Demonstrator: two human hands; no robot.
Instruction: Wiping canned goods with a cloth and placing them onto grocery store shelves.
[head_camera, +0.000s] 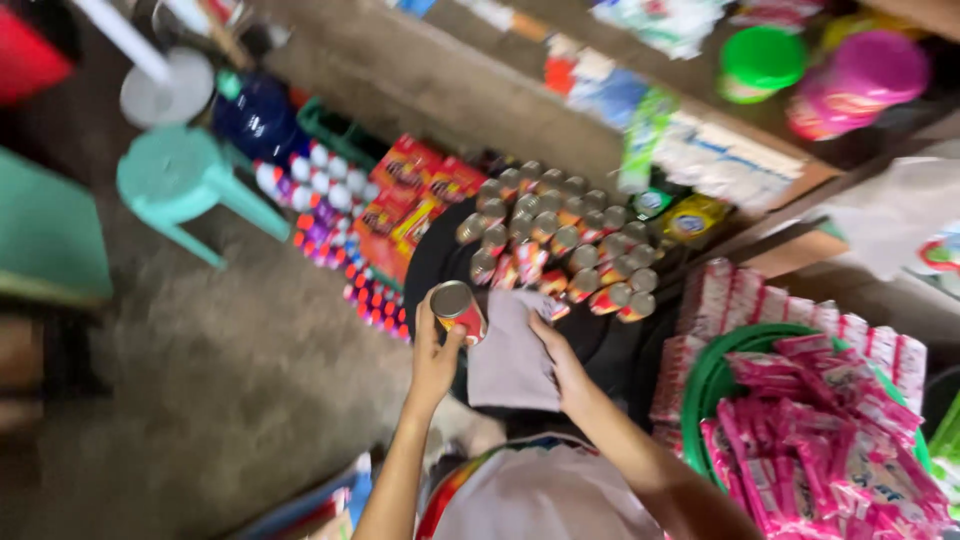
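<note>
My left hand (433, 362) holds a small red tin can with a silver lid (457, 309), lifted in front of me. My right hand (562, 362) grips a grey cloth (512, 355) that hangs just right of the can and touches it. Beyond both hands several more tin cans (556, 240) stand packed in rows on a dark round surface (428, 262). The picture is blurred by motion.
A green basin (706, 380) of pink sachets sits at the right, with pink packs stacked behind it. Red boxes (410, 195) and bottles with white caps (312, 180) line the floor. A teal plastic stool (185, 178) stands at the left, shelves of goods above.
</note>
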